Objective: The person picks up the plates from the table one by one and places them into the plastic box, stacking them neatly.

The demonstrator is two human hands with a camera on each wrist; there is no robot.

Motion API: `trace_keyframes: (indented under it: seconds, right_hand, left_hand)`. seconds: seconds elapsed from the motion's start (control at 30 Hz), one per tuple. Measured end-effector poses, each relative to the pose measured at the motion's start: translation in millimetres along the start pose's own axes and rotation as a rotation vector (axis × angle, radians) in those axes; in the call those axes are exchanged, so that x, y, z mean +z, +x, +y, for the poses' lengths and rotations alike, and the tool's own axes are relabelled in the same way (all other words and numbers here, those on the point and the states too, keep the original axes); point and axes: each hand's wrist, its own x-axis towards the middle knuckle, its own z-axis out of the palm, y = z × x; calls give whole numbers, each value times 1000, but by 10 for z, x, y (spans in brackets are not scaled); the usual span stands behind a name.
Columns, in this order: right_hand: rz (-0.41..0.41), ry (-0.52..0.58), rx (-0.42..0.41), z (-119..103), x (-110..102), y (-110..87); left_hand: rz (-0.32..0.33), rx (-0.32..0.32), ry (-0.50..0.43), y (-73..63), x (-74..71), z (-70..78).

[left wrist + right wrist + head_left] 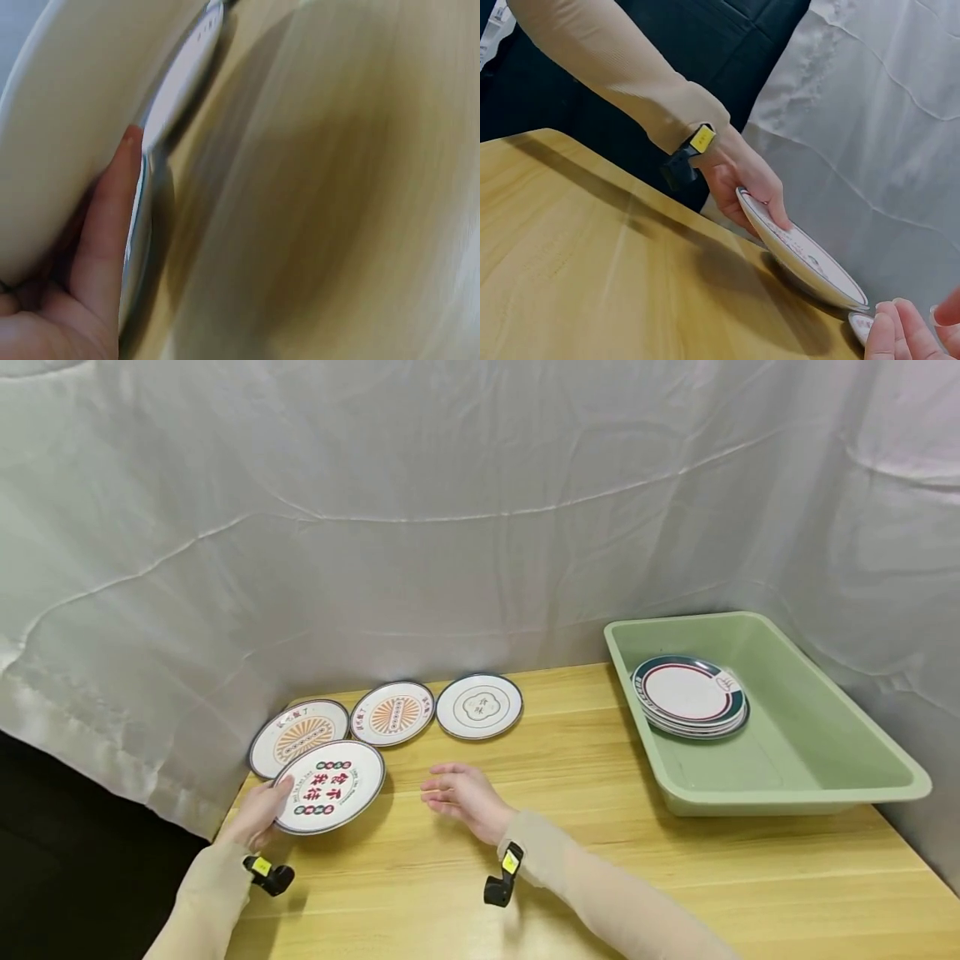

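The left hand point(257, 812) pinches a red-lettered plate point(330, 787) by its edge, raised over the wooden table point(390, 877) near the leftmost sunburst-printed plate point(300, 731); whether they touch, I can't quite tell. The right hand point(467, 797) hovers nearby, fingers relaxed, thumb apart.

The wooden table point(570, 768) bears two orange-sunburst plates point(393, 713), a flower-outlined plate point(479, 706) and a green tub point(795, 796).
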Motion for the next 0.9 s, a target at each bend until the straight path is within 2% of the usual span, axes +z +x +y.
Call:
trace_keyframes:
  seconds: [0.23,0.43,0.6,0.9]
  right_hand:
    - [48,14,-52,-55,-142,53]
    - [94,17,-77,-132,-306,58]
    - [147,27,-110,-223,-447,42]
    - [179,69,-119,-300,-727,-2]
  left_hand:
    - [13,4,-36,7,274,170]
    - [-24,20,-108,2,536,293]
    - [-26,26,-143,-1,785,388]
    - [-74,55,-209,4,1218,521]
